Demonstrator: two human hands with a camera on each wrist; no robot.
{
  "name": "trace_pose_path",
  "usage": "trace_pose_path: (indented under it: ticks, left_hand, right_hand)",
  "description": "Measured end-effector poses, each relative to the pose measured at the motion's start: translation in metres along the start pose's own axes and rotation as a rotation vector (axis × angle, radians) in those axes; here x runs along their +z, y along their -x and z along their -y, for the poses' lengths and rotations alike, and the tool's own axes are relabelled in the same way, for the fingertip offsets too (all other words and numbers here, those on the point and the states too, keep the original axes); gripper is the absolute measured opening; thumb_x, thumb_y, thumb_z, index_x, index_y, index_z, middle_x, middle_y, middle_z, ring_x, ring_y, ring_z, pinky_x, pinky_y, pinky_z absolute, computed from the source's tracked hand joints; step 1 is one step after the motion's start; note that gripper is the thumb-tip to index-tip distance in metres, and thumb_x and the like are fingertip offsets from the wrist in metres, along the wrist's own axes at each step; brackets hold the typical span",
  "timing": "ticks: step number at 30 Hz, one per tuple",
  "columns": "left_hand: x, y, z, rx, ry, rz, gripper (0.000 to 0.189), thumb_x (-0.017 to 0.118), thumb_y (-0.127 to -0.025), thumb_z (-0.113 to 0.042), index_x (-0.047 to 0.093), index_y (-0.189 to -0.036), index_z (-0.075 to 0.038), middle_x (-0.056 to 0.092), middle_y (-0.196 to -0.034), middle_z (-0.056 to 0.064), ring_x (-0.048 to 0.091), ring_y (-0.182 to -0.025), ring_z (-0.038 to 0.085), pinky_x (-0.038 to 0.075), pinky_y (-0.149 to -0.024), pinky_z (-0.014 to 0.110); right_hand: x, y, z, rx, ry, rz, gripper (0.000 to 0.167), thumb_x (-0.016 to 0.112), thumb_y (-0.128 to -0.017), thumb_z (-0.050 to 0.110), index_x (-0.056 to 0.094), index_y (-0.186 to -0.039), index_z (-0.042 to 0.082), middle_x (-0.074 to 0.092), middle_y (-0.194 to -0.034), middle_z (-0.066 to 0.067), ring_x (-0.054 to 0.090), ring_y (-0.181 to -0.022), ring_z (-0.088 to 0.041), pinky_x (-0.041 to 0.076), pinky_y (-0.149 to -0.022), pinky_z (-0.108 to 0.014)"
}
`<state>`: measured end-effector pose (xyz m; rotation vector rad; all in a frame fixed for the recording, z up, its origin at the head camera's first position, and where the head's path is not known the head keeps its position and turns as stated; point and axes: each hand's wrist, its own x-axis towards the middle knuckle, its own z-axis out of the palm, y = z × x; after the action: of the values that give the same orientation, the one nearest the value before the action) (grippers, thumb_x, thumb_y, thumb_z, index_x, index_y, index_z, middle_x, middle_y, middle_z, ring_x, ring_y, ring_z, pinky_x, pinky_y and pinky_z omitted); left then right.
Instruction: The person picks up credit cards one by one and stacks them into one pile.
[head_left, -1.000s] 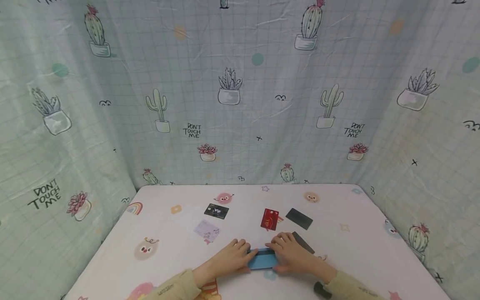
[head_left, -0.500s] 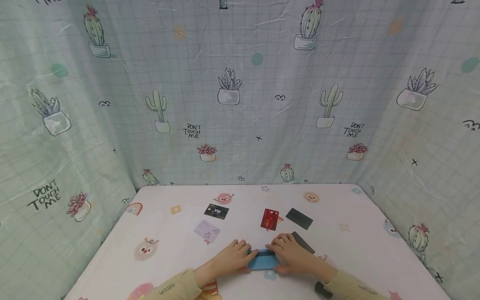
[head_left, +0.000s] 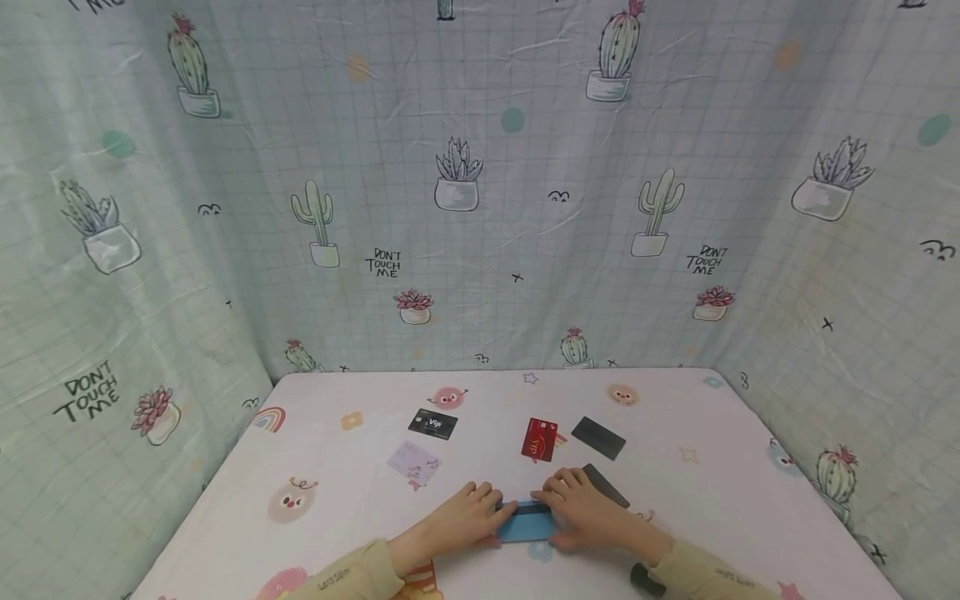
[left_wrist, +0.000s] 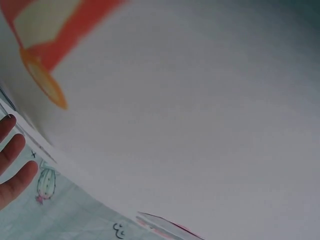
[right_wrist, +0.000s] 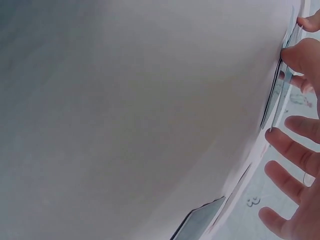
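In the head view a light-blue card (head_left: 527,527) with a dark stripe along its far edge lies between the two hands, near the front of the table. My left hand (head_left: 467,518) grips its left end, thumb along the far edge. The right hand (head_left: 583,512) holds the other end between thumb and fingers, covering that corner. In the right wrist view the card (right_wrist: 275,95) appears nearly edge-on, with dark edges beside it and fingertips (right_wrist: 274,135) at its rim. Only a few left fingers (left_wrist: 20,182) show in the left wrist view.
A black Vip card (head_left: 433,423) and a lilac card (head_left: 414,463) lie back left. Beyond the hands are a red card (head_left: 539,440) and a dark card (head_left: 598,437). Another dark card (head_left: 606,485) is partly behind the right hand. A dark object (head_left: 647,580) touches the right sleeve's outline.
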<state>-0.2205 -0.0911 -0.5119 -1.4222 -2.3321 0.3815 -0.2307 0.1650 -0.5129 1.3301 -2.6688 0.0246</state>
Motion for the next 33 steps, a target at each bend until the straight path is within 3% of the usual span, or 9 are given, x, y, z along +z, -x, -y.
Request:
trace_pose_path:
  ticks: [33]
  left_hand:
    - [-0.0009,-0.0018,0.0009,-0.007,0.061,0.067,0.054,0.047,-0.083,-0.052,0.045,-0.128,-0.021,0.057,-0.105,-0.006,0.049,-0.09,0.008,0.043,-0.077,0.019]
  right_hand:
    - [-0.0009,-0.0015,0.0009,0.016,-0.026,0.056,0.057,0.059,-0.077,0.05,0.048,-0.123,0.019,0.051,-0.11,0.005,0.039,-0.104,-0.016,0.034,-0.09,-0.046]
